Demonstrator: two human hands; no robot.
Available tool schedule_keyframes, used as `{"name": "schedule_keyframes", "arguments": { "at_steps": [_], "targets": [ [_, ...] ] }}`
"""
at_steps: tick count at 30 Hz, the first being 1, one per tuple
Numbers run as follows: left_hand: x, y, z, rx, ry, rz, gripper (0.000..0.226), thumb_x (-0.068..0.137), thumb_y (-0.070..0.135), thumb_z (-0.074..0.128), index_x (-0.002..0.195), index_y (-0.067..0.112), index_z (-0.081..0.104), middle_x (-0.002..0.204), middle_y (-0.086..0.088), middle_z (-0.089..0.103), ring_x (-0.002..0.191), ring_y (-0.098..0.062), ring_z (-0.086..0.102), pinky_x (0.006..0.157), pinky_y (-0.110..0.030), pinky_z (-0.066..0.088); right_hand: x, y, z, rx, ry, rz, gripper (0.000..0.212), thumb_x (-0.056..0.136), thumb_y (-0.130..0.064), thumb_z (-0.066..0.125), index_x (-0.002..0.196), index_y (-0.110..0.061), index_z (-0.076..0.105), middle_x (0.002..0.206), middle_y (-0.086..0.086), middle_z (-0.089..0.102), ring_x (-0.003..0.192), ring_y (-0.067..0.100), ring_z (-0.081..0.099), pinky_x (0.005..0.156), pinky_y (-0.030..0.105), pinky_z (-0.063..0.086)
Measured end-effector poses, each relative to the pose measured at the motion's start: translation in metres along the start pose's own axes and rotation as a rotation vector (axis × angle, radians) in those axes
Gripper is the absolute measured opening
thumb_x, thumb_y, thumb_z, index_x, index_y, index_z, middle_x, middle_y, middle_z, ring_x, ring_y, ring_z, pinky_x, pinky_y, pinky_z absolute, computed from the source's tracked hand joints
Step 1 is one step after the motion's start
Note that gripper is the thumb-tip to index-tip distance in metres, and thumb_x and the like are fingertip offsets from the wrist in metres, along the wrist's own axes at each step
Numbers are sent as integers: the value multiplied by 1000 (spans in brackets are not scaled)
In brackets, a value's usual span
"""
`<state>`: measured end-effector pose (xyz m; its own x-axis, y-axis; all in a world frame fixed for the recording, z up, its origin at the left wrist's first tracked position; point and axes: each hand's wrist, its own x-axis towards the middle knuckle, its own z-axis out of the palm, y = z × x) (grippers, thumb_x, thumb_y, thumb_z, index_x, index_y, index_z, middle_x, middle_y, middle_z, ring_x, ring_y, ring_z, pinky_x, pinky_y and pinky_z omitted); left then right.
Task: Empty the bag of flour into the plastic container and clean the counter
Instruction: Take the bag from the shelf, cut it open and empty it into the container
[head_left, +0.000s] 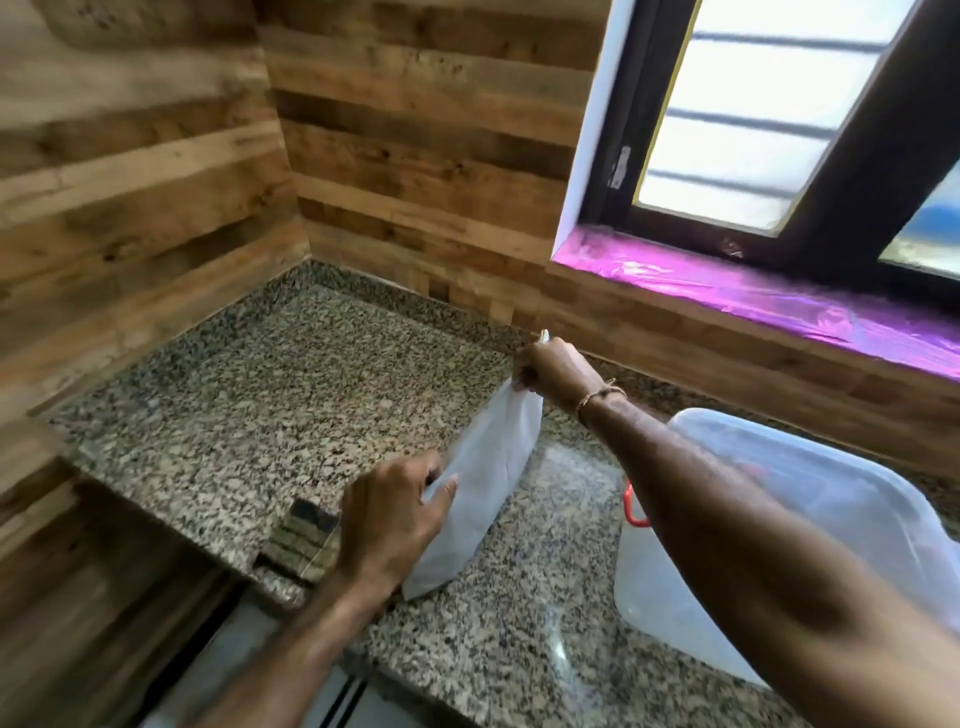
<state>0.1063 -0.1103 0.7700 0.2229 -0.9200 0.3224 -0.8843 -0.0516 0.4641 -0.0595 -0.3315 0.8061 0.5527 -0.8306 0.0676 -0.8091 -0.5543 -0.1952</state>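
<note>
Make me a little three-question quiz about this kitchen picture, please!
1. True or false: the white paper flour bag stands on the speckled granite counter.
2. Which hand pinches the bag's top edge? A) left hand B) right hand C) neither
3. Fill in: the clear plastic container with the red latch sits on the bag's ____ side, from the person's view.

Key: 1 true; 2 B, while the left hand steadies the bag's lower side; 3 right.
</note>
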Motion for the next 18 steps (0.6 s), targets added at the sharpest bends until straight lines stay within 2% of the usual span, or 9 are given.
{"name": "schedule_keyframes", "arguments": {
  "at_steps": [2, 4, 6, 8, 9, 11, 13, 16, 18],
  "targets": [
    [-17, -6, 12, -59, -37, -79, 33, 88, 39, 76, 69, 32, 49, 49, 18, 38, 44, 5, 37, 44, -16, 22, -5, -6, 17, -36, -21, -24, 14, 71, -5, 70, 76, -18, 74, 77, -3, 73, 75, 21, 70, 71, 32, 58],
    [-22, -8, 16, -113, -73, -132, 29, 89, 41, 73, 71, 30, 53, 52, 18, 40, 47, 6, 38, 45, -19, 24, -8, -5, 23, -33, -7, -3, 14, 72, -5, 71, 77, -17, 74, 79, -1, 73, 75, 19, 68, 71, 31, 57],
    [-22, -7, 14, -143, -135, -137, 24, 90, 44, 70, 74, 30, 58, 55, 16, 44, 50, 4, 42, 47, -21, 28, -13, -1, 24, -34, 12, 38, 21, 73, 2, 70, 80, -16, 77, 83, 3, 74, 77, 21, 71, 74, 31, 59],
    [-20, -10, 9, -179, -222, -140, 20, 89, 47, 70, 82, 30, 64, 58, 13, 51, 52, -1, 49, 49, -22, 33, -24, -1, 24, -36, 54, 38, 33, 76, 9, 69, 94, -18, 79, 98, 5, 75, 86, 21, 73, 80, 35, 61],
    [-19, -13, 6, -196, -266, -138, 19, 88, 48, 71, 84, 29, 66, 59, 12, 56, 53, -3, 54, 50, -22, 37, -35, -5, 25, -23, 96, 11, 33, 81, 5, 71, 101, -20, 78, 107, 3, 72, 91, 17, 71, 84, 32, 60],
    [-15, -21, 0, -247, -328, -140, 21, 86, 48, 73, 85, 28, 66, 61, 8, 64, 55, -6, 62, 50, -23, 45, -60, -26, 28, 66, 167, -56, 25, 90, -11, 71, 110, -24, 77, 113, -3, 63, 90, 7, 62, 82, 16, 52],
    [-9, -27, -3, -321, -361, -157, 21, 85, 44, 76, 83, 25, 66, 63, 6, 66, 54, -8, 62, 52, -25, 46, -87, -54, 31, 247, 90, -125, 20, 93, -19, 69, 111, -23, 76, 107, -7, 63, 83, -5, 56, 75, 6, 48],
    [-1, -33, -6, -559, -405, -226, 16, 89, 32, 76, 86, 19, 66, 57, 3, 64, 48, -9, 59, 51, -26, 45, -121, -84, 40, 441, -133, -191, 19, 90, -31, 72, 106, -20, 76, 95, -6, 71, 76, -2, 63, 68, 15, 55],
    [0, -34, -7, -711, -433, -286, 17, 92, 27, 74, 92, 12, 65, 58, -2, 67, 48, -11, 61, 50, -28, 47, -136, -95, 46, 523, -132, -158, 29, 80, -39, 80, 96, -16, 72, 83, -4, 66, 71, 9, 62, 63, 31, 55]
  ]
}}
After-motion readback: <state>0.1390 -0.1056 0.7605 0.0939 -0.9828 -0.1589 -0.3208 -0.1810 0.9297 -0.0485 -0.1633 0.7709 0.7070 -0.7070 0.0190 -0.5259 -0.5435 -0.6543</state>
